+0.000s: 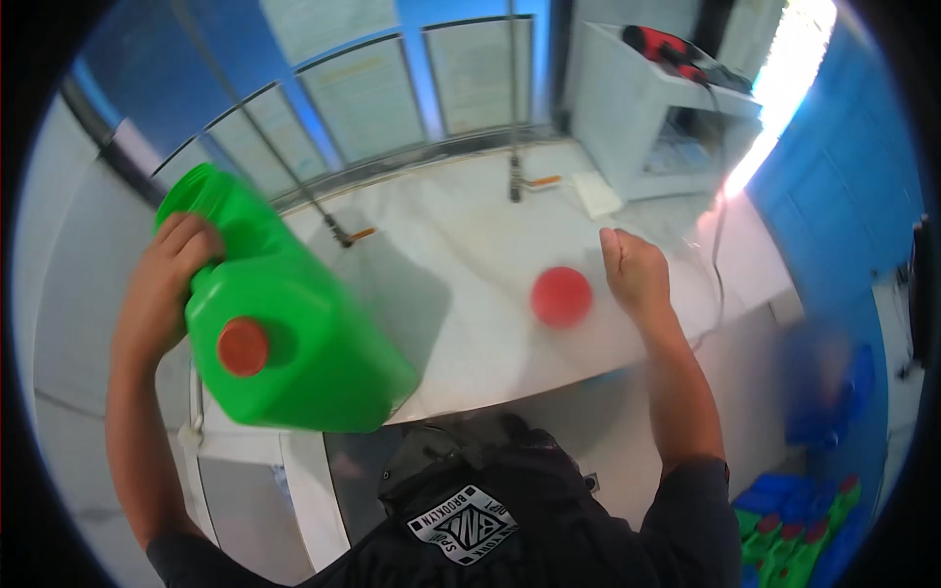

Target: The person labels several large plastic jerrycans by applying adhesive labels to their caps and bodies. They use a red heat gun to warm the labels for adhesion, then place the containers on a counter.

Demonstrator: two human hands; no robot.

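Note:
My left hand (176, 274) grips the handle of a large green plastic jug (314, 343) over the left end of the white counter (470, 235). The jug has an orange-red cap (243, 345) on the side toward me and a rimmed shape, perhaps an opening, at its far end. A round red object (561, 297) lies on the counter just left of my right hand (635, 279), whose fingers are curled closed above the surface; what they hold, if anything, is hidden.
Two rods with orange-handled valves (529, 184) stand at the back. A white cabinet (608, 118) carries a red-and-black tool (662, 54) with a cable. Green containers with red tops (794, 544) and blurred blue objects (833, 412) are at lower right.

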